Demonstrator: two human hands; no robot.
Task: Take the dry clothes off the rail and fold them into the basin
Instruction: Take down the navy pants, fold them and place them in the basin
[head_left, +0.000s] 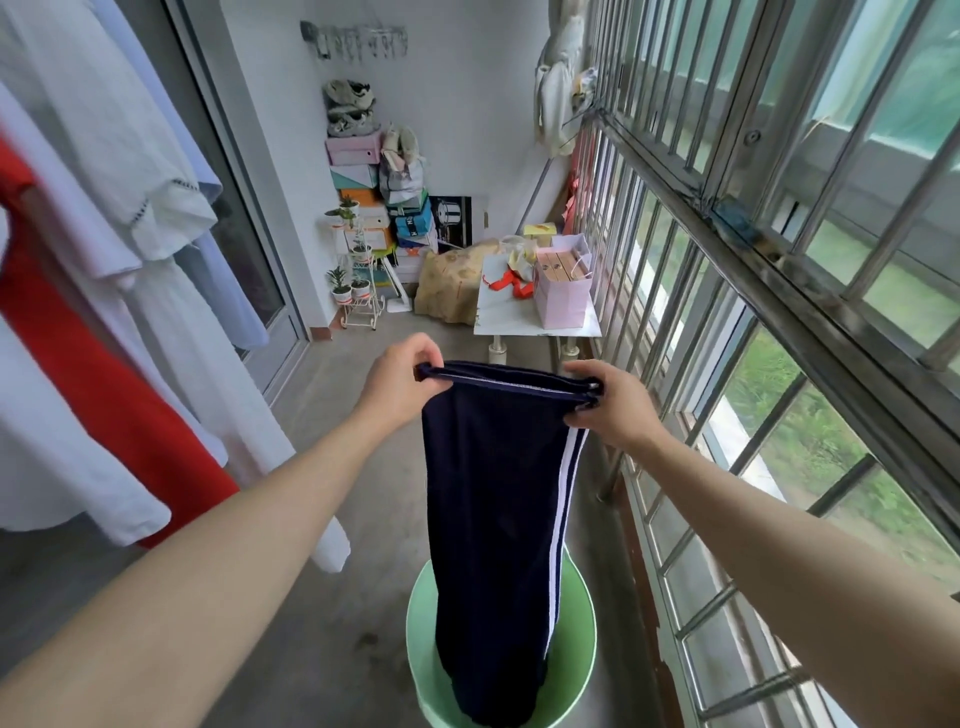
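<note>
While held: the navy-blue soft fabric trousers with white side stripes (488, 519) hang over the round pale-green plastic basin (576, 649), lower end inside its rim.
Hands: left hand (400, 384) and right hand (605, 405) apart, each pinched on a waistband corner.
Handling: light, limp, non-slip; grip the waistband, then mid-leg to fold.
Count: one pair of trousers, one basin; about four hanging garments (130, 260) remain left, possibly more overlapping.

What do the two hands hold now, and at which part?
Both hold the navy trousers by the waistband: left hand at its left end, right hand at its right end, above the green basin.
</note>
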